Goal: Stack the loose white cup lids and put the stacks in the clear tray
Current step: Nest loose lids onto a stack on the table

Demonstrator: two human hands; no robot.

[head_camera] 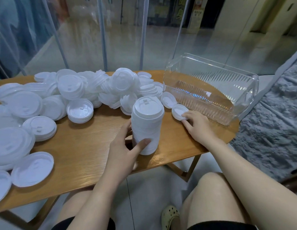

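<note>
A tall upright stack of white plastic cup lids [147,127] stood near the front edge of the oval wooden table [88,146]. The left hand [126,148] gripped its lower half, thumb in front and fingers curled behind, evidently to steady it. The right hand [196,124] lay with fingertips pressing a single loose white lid [178,112], apparently drawing it in for stacking. The ribbed clear plastic tray [211,90] stood just beyond that lid, holding no stacks. A large heap of unsorted white lids [78,90] covered the table's left and rear.
</note>
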